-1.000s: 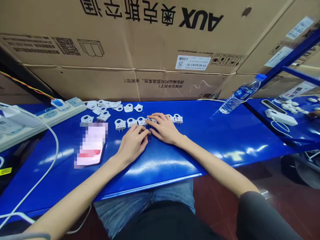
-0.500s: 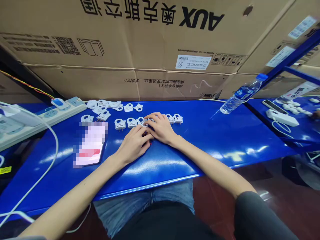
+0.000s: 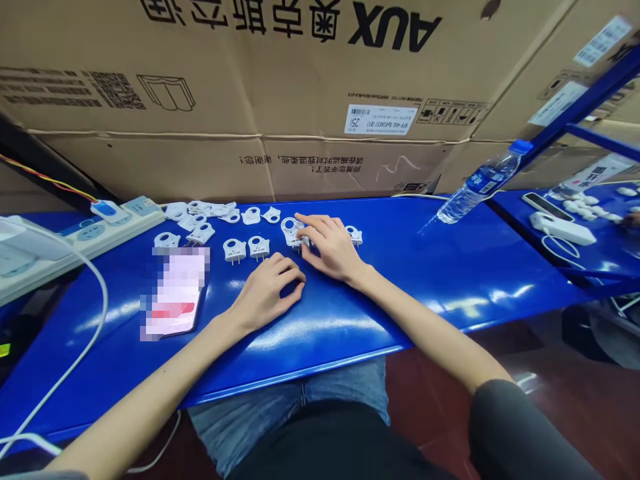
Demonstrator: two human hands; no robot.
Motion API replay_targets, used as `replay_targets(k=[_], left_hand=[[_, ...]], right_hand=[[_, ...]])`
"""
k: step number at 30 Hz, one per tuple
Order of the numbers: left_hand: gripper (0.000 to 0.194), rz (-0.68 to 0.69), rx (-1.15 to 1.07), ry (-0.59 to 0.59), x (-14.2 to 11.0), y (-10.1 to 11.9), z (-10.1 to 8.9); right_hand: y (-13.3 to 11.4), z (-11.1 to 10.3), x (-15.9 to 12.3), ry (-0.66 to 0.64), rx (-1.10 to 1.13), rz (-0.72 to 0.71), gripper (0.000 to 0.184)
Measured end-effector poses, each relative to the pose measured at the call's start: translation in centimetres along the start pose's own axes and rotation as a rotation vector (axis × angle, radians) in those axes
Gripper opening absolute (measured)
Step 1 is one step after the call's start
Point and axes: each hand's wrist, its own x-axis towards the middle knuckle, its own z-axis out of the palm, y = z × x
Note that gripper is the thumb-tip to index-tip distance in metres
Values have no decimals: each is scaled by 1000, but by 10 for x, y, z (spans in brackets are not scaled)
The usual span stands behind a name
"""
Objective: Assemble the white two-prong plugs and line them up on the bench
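My right hand point(image 3: 330, 248) pinches a small white plug point(image 3: 291, 232) between thumb and fingers, lifted a little over the blue table point(image 3: 450, 273). My left hand point(image 3: 267, 288) rests on the table just below it, fingers curled, with nothing to be seen in them. Two more white plugs point(image 3: 246, 249) lie in a row left of the held one, and one plug point(image 3: 355, 235) lies right of my right hand. Several plugs point(image 3: 210, 213) are heaped farther back to the left.
A phone point(image 3: 174, 293) lies left of my left hand. A white power strip point(image 3: 85, 233) with cables sits at the far left. Big cardboard boxes point(image 3: 300, 100) wall off the back. A water bottle point(image 3: 475, 183) leans at the right, before a second blue bench.
My right hand has picked one plug out of the row and raised it toward the back. My left hand has drawn back slightly and curled.
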Motion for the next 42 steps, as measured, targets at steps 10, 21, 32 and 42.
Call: replay_targets(k=[10,21,32,42], left_hand=[[15,-239,-104,334,4,1,-9],[17,-499,-421,431,6,-3,-6],[24,-567,-636,429,8,-7,-6],[22,-596,-582,492,7,-6,-9]], right_hand=[[1,-21,-2,4,-61,49,23],[-16,-10,-9,-71,-37,-31,32],[-17,-7,-11,-60,-65,-66,30],[-16,-6,-11,-73,-70,-53,32]])
